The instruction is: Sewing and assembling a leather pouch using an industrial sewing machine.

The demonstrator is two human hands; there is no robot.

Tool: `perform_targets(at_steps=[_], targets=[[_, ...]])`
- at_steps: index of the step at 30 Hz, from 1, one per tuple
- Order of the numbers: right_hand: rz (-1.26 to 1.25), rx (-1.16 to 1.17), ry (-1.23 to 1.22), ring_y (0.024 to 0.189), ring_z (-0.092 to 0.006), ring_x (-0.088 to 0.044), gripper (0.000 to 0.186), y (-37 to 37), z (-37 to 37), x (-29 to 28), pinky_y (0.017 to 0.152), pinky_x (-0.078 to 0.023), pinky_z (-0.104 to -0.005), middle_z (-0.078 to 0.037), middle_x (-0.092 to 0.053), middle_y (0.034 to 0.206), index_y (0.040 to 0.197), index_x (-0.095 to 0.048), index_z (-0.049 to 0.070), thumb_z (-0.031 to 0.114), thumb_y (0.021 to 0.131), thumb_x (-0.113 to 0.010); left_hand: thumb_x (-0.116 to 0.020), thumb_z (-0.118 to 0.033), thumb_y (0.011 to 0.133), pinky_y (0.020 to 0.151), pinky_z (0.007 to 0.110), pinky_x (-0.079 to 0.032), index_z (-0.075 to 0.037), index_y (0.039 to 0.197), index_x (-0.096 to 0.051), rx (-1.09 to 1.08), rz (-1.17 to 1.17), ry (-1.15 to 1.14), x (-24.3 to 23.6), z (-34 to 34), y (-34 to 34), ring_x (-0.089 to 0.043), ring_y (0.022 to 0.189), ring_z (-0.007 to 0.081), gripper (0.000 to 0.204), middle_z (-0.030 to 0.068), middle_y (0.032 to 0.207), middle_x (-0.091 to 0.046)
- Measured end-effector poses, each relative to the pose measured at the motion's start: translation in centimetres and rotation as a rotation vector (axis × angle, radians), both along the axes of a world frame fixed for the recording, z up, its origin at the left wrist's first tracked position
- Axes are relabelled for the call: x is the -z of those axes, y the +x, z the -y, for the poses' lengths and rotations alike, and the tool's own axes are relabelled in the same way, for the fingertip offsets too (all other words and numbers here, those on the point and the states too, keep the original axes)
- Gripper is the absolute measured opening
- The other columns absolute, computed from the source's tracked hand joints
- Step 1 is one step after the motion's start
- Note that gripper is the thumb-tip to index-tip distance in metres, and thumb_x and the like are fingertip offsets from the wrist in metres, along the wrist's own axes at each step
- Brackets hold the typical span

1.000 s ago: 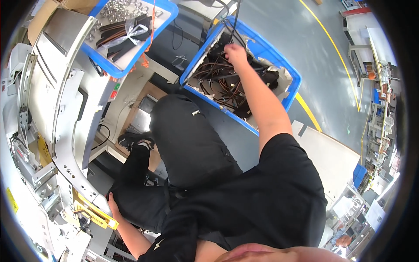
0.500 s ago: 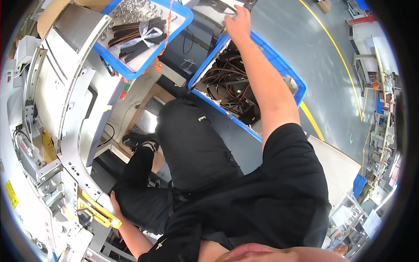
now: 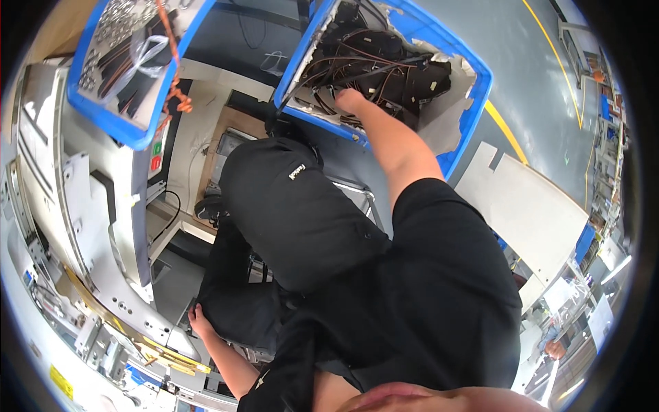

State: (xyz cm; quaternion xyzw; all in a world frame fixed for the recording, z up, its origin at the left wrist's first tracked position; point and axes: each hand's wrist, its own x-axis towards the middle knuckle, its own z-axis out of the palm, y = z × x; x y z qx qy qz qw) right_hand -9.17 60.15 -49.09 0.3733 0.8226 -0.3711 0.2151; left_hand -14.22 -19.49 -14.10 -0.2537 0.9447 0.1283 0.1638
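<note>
Grey floor point(image 3: 515, 75), marked with yellow lines, runs beyond a white machine point(image 3: 86, 206) that fills the left side. Between them sits the person, in a black T-shirt point(image 3: 425, 288) and black trousers point(image 3: 309, 220).

Just past the right knee stands a blue plastic crate point(image 3: 484, 79) with a torn, pale lining showing along its right edge. A pale flat board point(image 3: 525, 213) lies near the crate's near right corner. Well to the left, a smaller blue tray point(image 3: 141, 137) points one corner at the person.

Black and brown straps point(image 3: 384, 48) lie tangled in the crate, spread from its near edge to its far one; some are flat and wide, others cord-thin. The right hand point(image 3: 351, 101) reaches in among them just inside the near edge, its fingers turned down and hidden, so I cannot tell whether it grips one. The left hand point(image 3: 200, 323) rests against the left trouser leg; how far its fingers are curled I cannot tell.

An orange cord point(image 3: 182, 103) hangs across the tray's right edge. Metal rings point(image 3: 134, 20) are heaped toward the tray's far edge.
</note>
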Motion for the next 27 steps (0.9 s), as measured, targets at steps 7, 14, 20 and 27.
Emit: perform_targets(at_steps=[7,14,20,27], targets=[[-0.222,0.723,-0.365,0.094,-0.0314,-0.071,0.027,-4.5,2.6,3.6,0.086,-0.054,-0.0389,-0.018,-0.075,0.100,0.104,-0.076,0.004,0.019,0.085,-0.066,-0.070,-0.038,0.092,0.107,0.039,-0.044,0.006,0.136,-0.060,-0.032,0.056,-0.040,-1.1,-0.8,-0.3,-0.061,0.121,0.0336,0.063,0.0229,0.134,-0.065],[-0.361,0.581,-0.024,0.084,-0.0203,-0.068,0.030,-10.6,-0.2,3.1,0.065,-0.052,-0.0396,-0.009,-0.069,0.086,0.118,-0.074,0.012,0.016,0.090,-0.065,-0.070,-0.031,0.094,0.106,0.037,-0.044,0.005,0.133,-0.062,-0.033,0.018,0.002,-1.5,-0.5,-0.6,-0.062,0.118,0.0288,0.053,0.0184,0.129,-0.067],[-0.006,0.442,-0.481,0.079,-0.0234,-0.069,0.041,-12.5,0.0,3.3,0.064,-0.054,-0.0419,-0.011,-0.070,0.095,0.131,-0.066,0.009,0.008,0.090,-0.063,-0.071,-0.030,0.094,0.106,0.037,-0.044,0.005,0.132,-0.062,-0.036,-0.001,-0.005,-1.7,-1.5,-1.0,-0.062,0.117,0.0284,0.052,0.0181,0.128,-0.067],[-0.173,0.715,-0.498,0.062,-0.0201,-0.062,0.025,-8.3,1.5,-0.4,0.059,-0.053,-0.0375,-0.008,-0.067,0.083,0.118,-0.071,0.006,0.010,0.094,-0.067,-0.071,-0.033,0.093,0.106,0.039,-0.044,0.002,0.133,-0.062,-0.043,-0.023,-0.005,-2.2,-1.5,0.2,-0.062,0.117,0.0306,0.054,0.0191,0.128,-0.067]])
